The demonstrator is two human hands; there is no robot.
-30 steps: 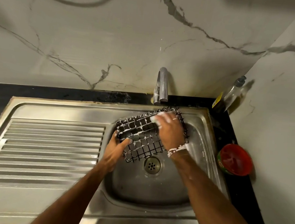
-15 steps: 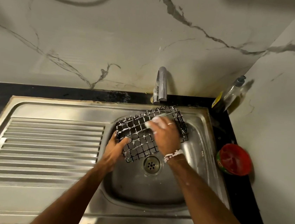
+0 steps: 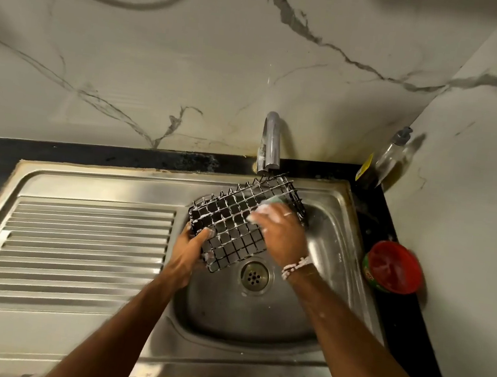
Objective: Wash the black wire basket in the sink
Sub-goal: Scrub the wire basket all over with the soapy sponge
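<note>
Head view: black wire basket (image 3: 233, 227) tilted, diagonal

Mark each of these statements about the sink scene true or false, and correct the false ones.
1. The left hand grips the black wire basket at its near-left corner. True.
2. Water streams from the curved chrome tap. False: no stream is visible.
3. The right hand presses a soapy pale sponge against the basket. True.
4. The red round tub sits inside the steel sink. False: it stands on the black counter, right of the sink.
5. The basket covers the round drain. False: the drain shows uncovered.
</note>
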